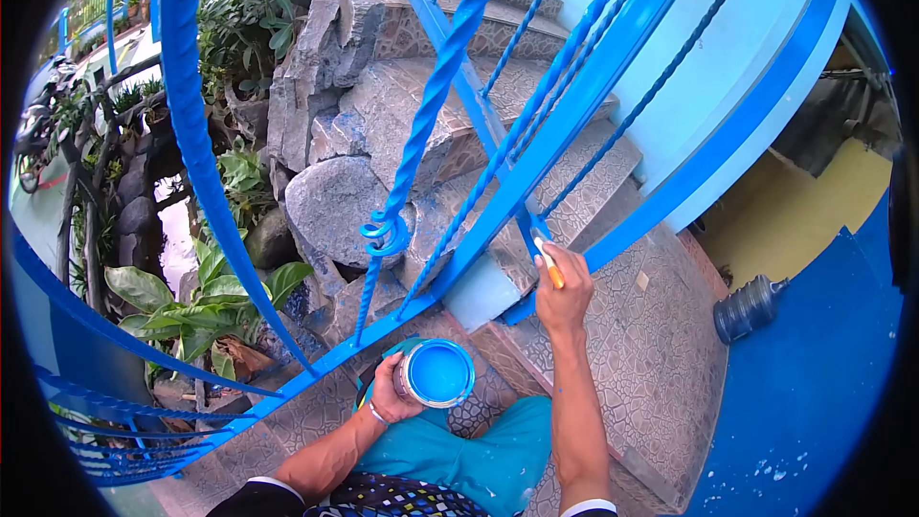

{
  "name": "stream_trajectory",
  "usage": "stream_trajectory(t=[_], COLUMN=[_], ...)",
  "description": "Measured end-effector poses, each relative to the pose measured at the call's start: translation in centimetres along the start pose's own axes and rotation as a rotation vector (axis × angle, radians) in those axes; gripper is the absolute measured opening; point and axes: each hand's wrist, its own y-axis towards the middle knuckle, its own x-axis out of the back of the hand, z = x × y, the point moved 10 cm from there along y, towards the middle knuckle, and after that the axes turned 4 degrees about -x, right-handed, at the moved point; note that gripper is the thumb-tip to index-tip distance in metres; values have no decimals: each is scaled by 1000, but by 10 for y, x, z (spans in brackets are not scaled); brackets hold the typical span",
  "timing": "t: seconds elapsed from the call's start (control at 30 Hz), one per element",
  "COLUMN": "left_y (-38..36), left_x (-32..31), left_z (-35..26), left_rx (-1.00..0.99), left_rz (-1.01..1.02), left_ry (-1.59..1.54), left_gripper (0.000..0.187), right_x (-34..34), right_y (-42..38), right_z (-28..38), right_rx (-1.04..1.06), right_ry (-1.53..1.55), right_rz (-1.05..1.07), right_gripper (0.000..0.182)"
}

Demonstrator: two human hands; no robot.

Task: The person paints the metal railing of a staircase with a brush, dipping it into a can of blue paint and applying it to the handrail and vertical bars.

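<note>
My left hand (pixel 391 393) is wrapped round an open can of blue paint (pixel 440 373), held above my lap. In my right hand (pixel 565 292) is a paintbrush (pixel 549 264) with an orange and white handle. Its bristle end points up and left, at the lower part of a blue metal railing (pixel 536 172); whether the bristles touch the metal is too small to tell. A twisted blue bar (pixel 431 115) with a curled ring stands left of the brush.
Patterned stone steps (pixel 584 158) rise behind the railing. Rocks (pixel 337 211) and leafy plants (pixel 172 311) lie to the left. A dark ribbed container (pixel 746 311) lies on the blue floor (pixel 814 383) at right, near a light blue wall (pixel 708 67).
</note>
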Motion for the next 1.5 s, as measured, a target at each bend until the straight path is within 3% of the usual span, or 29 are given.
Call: stream_trajectory(t=[0.1, 0.23, 0.47, 0.6, 0.7, 0.9, 1.5], left_y=[-1, -3, 1, -2, -1, -1, -1], left_x=[6, -5, 7, -5, 2, 0, 7], left_z=[1, 3, 1, 2, 1, 2, 3], left_rx=[-5, -2, 16, 11, -1, 1, 17], left_rz=[-18, -14, 13, -1, -7, 4, -24], left_ry=[-4, 15, -35, 1, 8, -7, -20], left_gripper=[61, 60, 58, 58, 58, 60, 58], right_x=[7, 16, 9, 12, -1, 1, -19], right_y=[5, 22, 13, 25, 25, 32, 78], right_z=[-6, 12, -26, 5, 4, 6, 7], right_rx=[-146, 37, -253, 28, 86, -60, -78], right_ry=[-44, 55, -34, 71, -1, -29, -105], right_rz=[36, -97, 14, -72, -38, 8, 140], right_gripper=[24, 21, 18, 20, 21, 19, 22])
